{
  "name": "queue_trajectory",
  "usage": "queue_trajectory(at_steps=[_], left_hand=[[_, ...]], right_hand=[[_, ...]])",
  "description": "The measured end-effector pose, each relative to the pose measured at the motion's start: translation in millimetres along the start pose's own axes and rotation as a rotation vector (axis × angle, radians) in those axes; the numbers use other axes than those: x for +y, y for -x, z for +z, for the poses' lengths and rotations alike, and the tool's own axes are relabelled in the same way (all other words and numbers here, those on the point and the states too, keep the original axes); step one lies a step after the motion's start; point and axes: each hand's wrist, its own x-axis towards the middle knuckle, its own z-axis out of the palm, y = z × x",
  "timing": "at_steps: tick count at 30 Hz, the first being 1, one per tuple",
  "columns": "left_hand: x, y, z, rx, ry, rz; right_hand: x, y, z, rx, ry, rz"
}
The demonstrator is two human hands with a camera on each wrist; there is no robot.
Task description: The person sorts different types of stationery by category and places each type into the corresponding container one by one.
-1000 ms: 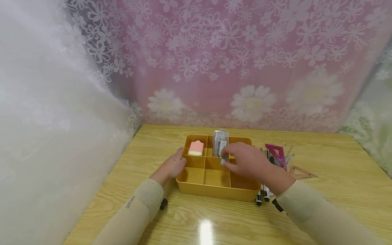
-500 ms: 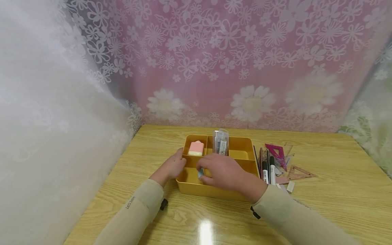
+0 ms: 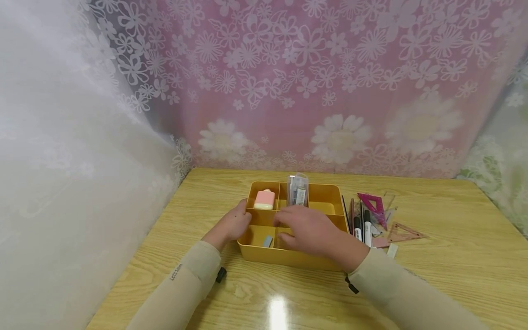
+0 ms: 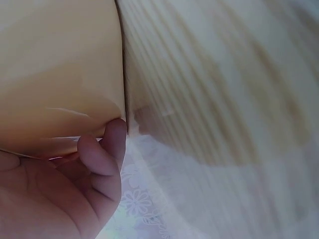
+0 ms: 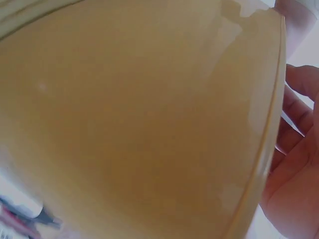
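A yellow divided box (image 3: 284, 259) stands on the table. My left hand (image 3: 230, 224) rests against its left side; in the left wrist view that hand (image 4: 84, 184) touches the box wall (image 4: 60, 74) with bent fingers. Above the front middle compartment hovers my right hand (image 3: 309, 229), fingers loosely bent, nothing visible between them. A small blue-grey block (image 3: 268, 241) lies in the front left compartment. The right wrist view has the right hand (image 5: 296, 144) beyond the box's rim (image 5: 264, 149). At the back are a pink-and-cream item (image 3: 265, 200) and a clear case (image 3: 298, 190).
Right of the box lie markers (image 3: 367, 229), pencils, a magenta set square (image 3: 373, 206), an orange set square (image 3: 404, 233) and a pale block (image 3: 392, 250). A floral curtain (image 3: 288, 91) hangs behind the table (image 3: 165, 238).
My right hand moved left over the box with the small blue-grey block, let it go in the front left compartment, and shifted slightly right. The left hand stayed at the box.
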Motion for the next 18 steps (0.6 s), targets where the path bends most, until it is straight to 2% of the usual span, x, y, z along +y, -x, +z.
queue_trajectory(at_steps=[5,12,18], left_hand=[[-1.2,-1.6,0.5,-0.002,-0.003,-0.008],[-2.8,-3.1,1.8,-0.011,0.026,-0.036],[-2.3,-3.3,1.0,-0.009,-0.002,-0.036]], right_hand=[[12.9,10.9,-9.6,-0.026,0.012,0.061],[38.9,34.7,-24.1,0.019,0.031,0.127],[64.3,63.5,-39.8,0.045,0.033,0.182]])
